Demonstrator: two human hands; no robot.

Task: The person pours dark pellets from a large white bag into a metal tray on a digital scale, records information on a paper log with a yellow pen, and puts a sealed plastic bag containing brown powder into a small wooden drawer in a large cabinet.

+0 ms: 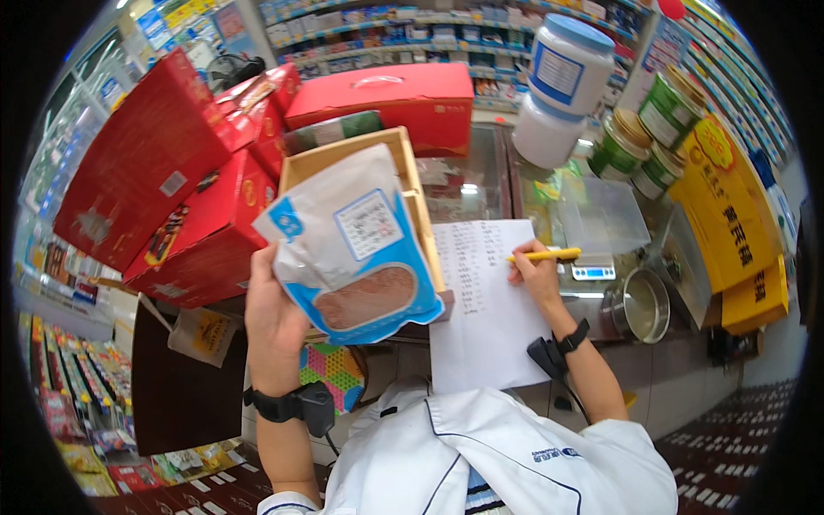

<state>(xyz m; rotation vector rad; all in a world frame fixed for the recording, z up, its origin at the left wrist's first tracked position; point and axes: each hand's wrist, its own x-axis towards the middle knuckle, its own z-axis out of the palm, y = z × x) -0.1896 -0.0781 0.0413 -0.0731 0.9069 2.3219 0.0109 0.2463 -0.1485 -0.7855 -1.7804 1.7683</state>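
Observation:
My left hand (273, 315) grips the left side of a blue and white plastic pouch (360, 257); its oval window shows reddish-brown contents, and a printed label sits above. The pouch is tilted over a light wooden box (412, 154). In my right hand (539, 277) is a yellow pen (547, 255), its tip at the right part of a large white paper sheet (492, 335). Columns of handwriting cover the sheet's upper part. The paper lies on a glass counter and hangs over its front edge.
Red cardboard boxes (380, 96) stand behind and left. Stacked white tubs (570, 64), green-labelled jars (621, 145), a clear plastic container (605, 212), a small digital scale (593, 273), a metal bowl (644, 306) and yellow boxes (727, 212) occupy the right. A patterned stool (331, 373) is below.

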